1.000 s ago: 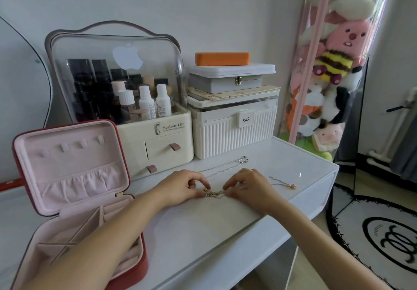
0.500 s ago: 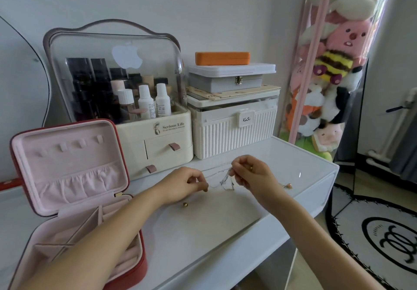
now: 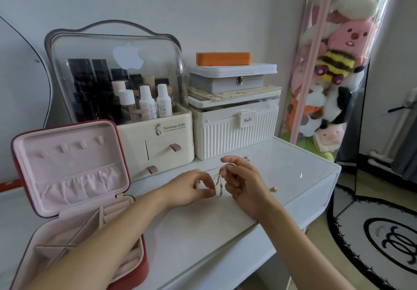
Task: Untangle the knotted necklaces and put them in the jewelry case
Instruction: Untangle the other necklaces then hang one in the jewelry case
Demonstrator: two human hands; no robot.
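Tangled necklaces lifted just above the white dresser top.

Pinched from both sides by left hand and right hand, thin chains hanging between the fingertips; red jewelry case lying open, well to the left.

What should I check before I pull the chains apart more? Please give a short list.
1. Left hand pinches the chains: ok.
2. Right hand pinches them higher up: ok.
3. Chains lifted off the table: ok.
4. Knot is loose: cannot tell, too fine to see.
5. Jewelry case open and ready: ok.
6. Pendant beside the right hand is free of the tangle: cannot tell.
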